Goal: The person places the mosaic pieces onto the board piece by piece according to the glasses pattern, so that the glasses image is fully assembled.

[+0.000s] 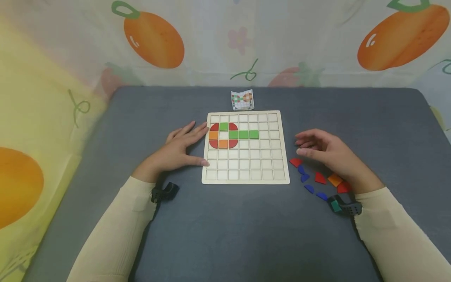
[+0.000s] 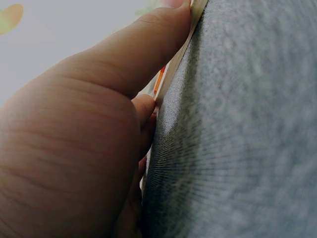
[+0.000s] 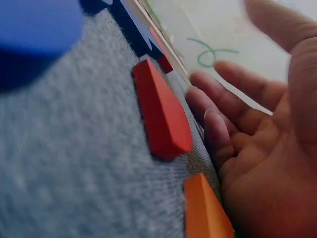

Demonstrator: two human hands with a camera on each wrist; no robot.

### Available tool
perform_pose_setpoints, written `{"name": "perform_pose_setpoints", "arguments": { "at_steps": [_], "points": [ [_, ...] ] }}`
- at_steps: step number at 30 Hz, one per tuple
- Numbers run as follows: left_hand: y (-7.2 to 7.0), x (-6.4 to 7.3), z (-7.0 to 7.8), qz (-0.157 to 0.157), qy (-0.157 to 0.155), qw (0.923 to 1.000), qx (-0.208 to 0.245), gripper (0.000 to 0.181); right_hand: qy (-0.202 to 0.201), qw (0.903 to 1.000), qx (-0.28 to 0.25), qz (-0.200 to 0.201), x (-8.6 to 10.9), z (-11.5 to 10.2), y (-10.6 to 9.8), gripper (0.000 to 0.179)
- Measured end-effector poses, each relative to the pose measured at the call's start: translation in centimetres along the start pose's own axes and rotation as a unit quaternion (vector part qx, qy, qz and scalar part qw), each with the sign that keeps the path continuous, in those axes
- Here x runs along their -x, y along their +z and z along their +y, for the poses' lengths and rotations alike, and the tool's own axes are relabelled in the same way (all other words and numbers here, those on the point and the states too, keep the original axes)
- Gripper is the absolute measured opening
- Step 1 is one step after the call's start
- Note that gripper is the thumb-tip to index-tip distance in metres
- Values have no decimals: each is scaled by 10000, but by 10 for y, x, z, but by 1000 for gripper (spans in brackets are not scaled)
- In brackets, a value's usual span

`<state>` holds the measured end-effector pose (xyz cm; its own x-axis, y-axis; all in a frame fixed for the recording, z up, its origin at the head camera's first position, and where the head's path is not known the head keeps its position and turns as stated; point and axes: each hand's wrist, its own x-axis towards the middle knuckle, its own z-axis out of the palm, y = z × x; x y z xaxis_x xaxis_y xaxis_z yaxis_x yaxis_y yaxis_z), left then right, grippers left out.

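Note:
A pale wooden grid board [image 1: 246,176] lies on the grey table. Red quarter-round pieces [image 1: 213,144], orange squares [image 1: 223,144] and green squares [image 1: 244,134] fill some cells in its upper left and middle. My left hand [image 1: 176,150] rests at the board's left edge, fingers spread and thumb touching the rim. To the right of the board my right hand [image 1: 322,147] is held with loosely bent fingers over the table, nothing between them. Below it lie loose red pieces [image 1: 320,178], blue pieces [image 1: 309,188] and an orange square [image 1: 334,179].
Behind the board stands a small printed pattern card [image 1: 242,100]. A patterned curtain [image 1: 211,39] hangs along the table's far edge. Black wrist cameras sit on both wrists; the right one [image 1: 344,206] is close to the loose blue pieces.

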<state>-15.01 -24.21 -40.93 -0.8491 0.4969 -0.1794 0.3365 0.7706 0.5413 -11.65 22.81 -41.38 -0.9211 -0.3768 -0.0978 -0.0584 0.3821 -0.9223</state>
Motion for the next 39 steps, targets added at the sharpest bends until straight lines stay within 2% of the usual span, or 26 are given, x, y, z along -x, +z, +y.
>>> {"name": "perform_pose_setpoints", "arguments": {
  "at_steps": [3, 7, 12, 15, 21, 27, 33, 39],
  "points": [
    [0, -5, -3, -13, 39, 10000, 4, 114, 62, 9976, 669, -174, -3, -1, -3, 48],
    [0, -12, -6, 11, 124, 9999, 28, 114, -281, 9852, 1630, -437, -9, -2, -7, 37],
    [2, -17, -11, 29, 171, 9998, 88, 113, -592, 9780, 1932, -517, -17, -4, -11, 15],
    [5, -16, -12, 62, 161, 9998, 140, 113, -593, 9774, 1971, -483, -20, -5, -11, 11],
    [6, -7, -7, 5, 114, 9998, 132, 114, -556, 9798, 1874, -429, -21, -4, -6, 13],
    [4, -2, -2, -21, 192, 9998, -48, 114, -509, 9842, 1696, -43, -13, 0, 1, 10],
    [1, 0, 0, -72, 221, 9994, -240, 115, -360, 9904, 1294, 336, -12, 0, 6, 13],
    [2, 1, -7, -35, 319, 9992, -248, 114, -157, 9916, 1103, 662, -14, -5, 12, 13]
  ]
}}
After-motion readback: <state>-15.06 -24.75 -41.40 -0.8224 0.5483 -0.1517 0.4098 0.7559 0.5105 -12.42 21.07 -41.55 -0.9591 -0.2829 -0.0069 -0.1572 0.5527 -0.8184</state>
